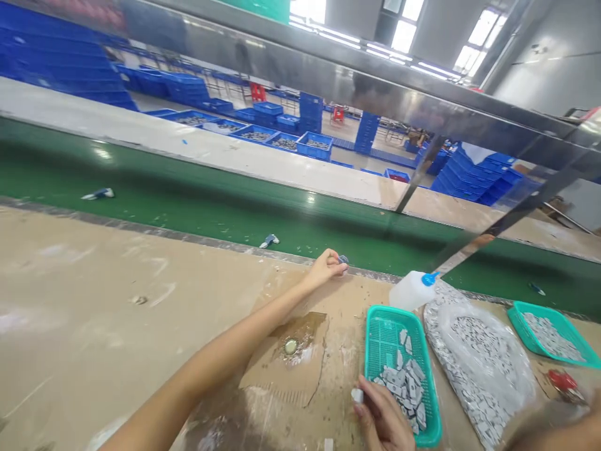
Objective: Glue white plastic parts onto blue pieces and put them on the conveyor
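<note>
My left hand (pixel 327 266) reaches out to the near edge of the green conveyor belt (pixel 225 210), its fingers pinched on a small blue-and-white piece (pixel 344 260). Similar blue-and-white pieces lie on the belt, one (pixel 270 241) just left of that hand. Close to the bottom, my right hand (pixel 385 416) grips a small white piece (pixel 357 396) between thumb and finger. It is beside a green plastic basket (pixel 370 338) holding many flat grey-white pieces (pixel 406 382), and partly covers the basket's left side.
A white bottle with a blue cap (pixel 410 290) stands behind the basket. Rightward lie a plastic bag of small pieces (pixel 479 351) and another green basket (pixel 521 326). Cardboard (pixel 300 369) with a round cap covers part of the bench. Another person's blurred arm (pixel 558 432) enters bottom right.
</note>
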The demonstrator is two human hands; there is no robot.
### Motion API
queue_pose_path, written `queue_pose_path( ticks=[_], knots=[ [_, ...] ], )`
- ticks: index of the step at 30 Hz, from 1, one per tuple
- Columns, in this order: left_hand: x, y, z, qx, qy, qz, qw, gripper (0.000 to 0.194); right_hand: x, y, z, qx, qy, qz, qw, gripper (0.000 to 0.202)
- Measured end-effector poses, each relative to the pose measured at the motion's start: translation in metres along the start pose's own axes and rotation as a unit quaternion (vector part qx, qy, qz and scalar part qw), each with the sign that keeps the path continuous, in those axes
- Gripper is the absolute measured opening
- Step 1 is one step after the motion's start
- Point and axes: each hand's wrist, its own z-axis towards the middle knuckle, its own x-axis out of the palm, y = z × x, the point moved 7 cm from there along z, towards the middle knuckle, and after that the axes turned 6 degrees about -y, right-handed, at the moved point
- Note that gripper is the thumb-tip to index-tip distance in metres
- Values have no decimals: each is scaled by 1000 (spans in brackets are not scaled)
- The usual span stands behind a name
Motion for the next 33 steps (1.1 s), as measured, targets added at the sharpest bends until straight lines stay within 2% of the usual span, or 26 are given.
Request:
queue_pose_path(
  ticks=[3,5,8,10,13,15,18,22,26,33],
  knots=[
    [-49,3,-49,-53,-41,-110,992,54,43,2,5,18,97,18,995,20],
    [-78,12,-81,-97,-71,-193,974,63,69,2,7,17,143,-1,990,21],
    [-114,27,-120,-127,-133,-259,948,61,96,-4,6,21,155,-44,987,24],
    [-126,37,-137,-143,-155,-277,937,61,107,-9,1,24,159,-64,985,27],
    [-128,47,-150,-181,-145,-325,917,64,113,-15,-6,16,160,-97,982,29],
    [-124,45,-153,-193,-128,-365,902,58,115,-14,-8,-9,158,-118,980,27],
    [-118,37,-154,-200,-111,-425,876,44,120,-5,-8,-82,161,-138,974,24],
    [-119,33,-157,-211,-139,-469,846,29,128,6,-10,-182,169,-165,955,23],
    [-119,34,-157,-210,-128,-448,860,25,135,10,-13,-235,181,-181,938,26],
    [-121,34,-158,-176,-111,-441,873,39,141,14,-17,-266,184,-209,923,25]
  ],
)
